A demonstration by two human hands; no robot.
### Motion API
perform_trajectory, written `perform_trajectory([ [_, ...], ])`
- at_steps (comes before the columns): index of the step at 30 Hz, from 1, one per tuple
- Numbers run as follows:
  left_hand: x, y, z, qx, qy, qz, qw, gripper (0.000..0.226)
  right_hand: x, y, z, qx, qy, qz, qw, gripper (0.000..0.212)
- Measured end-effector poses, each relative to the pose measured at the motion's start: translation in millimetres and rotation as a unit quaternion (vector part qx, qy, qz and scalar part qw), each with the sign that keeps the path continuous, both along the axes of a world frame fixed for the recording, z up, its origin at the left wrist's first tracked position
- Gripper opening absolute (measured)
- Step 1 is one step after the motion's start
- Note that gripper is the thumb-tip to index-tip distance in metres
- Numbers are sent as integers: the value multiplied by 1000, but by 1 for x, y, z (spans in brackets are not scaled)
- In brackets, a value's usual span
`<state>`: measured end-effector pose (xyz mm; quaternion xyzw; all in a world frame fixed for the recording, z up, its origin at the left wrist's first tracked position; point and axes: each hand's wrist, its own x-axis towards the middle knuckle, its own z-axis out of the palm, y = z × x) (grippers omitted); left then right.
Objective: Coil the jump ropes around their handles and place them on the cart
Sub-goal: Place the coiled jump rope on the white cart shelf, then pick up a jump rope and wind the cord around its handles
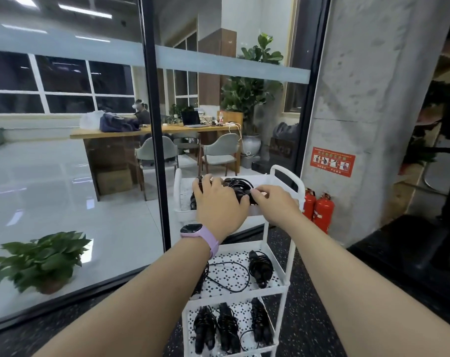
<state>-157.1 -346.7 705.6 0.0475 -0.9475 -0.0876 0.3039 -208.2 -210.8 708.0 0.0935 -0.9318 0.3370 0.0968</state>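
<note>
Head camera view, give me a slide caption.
Both hands coil a black jump rope over the white cart's top shelf.

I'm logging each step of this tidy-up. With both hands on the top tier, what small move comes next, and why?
Probably let go: both the left hand and right hand rest on the black rope bundle, already inside the cart's top tray. A loose rope waits on the middle shelf.

White three-tier cart point(281, 284), perforated shelves. Top tray: black jump rope point(238, 188) loosely looped, I've got it under my left hand point(220, 202) and pinched by my right hand point(272, 199). Middle shelf: one coiled rope bundle point(260, 267) on the right, one uncoiled rope point(229, 276) trailing loose loops on the left. Bottom shelf: three coiled bundles point(227, 328) lying side by side, handles roughly parallel.
</note>
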Motion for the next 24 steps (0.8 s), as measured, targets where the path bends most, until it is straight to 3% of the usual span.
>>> perform_trajectory([
  [3,12,9,5,-62,102,49,992,39,7,11,-3,-42,-2,13,999,46],
  [6,3,17,-7,15,53,86,995,31,26,37,-9,-98,25,24,995,39],
  [9,7,41,-21,46,104,108,988,18,53,78,-18,-110,49,28,992,26],
  [12,31,102,-49,29,159,-32,986,14,83,127,-35,-102,57,3,993,19],
  [15,60,181,-84,21,153,-155,976,14,128,190,-62,-88,64,-38,993,13],
  [20,118,319,-169,-7,76,-289,954,37,249,330,-142,-63,13,-155,986,17],
  [24,189,410,-259,-45,-10,-380,924,54,347,432,-241,-88,-56,-274,956,18],
])
